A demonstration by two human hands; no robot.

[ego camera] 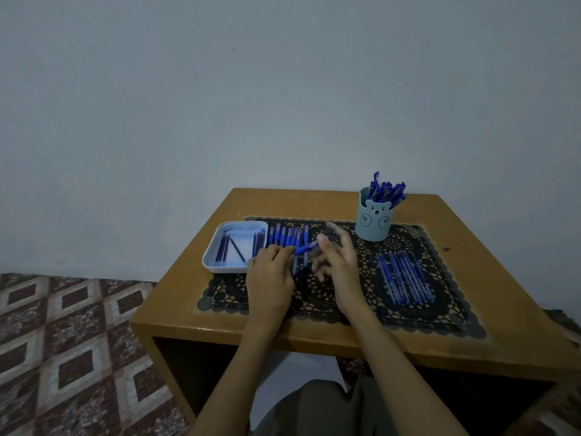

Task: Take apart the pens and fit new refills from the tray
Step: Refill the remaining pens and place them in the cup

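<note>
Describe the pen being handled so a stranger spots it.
On the brown wooden table, find the row of blue pens beside the pale blue rectangular tray. The blue plastic pen held by the left hand crosses that row sideways; its neighbours lie parallel.

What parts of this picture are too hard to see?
All in the head view:
- The right hand is motion-blurred; whether it pinches the pen is unclear.
- The left hand covers the near ends of some of the row of pens.
- The cup wall hides its pens' lower halves.
- The refills in the tray are too dim to count.
</note>
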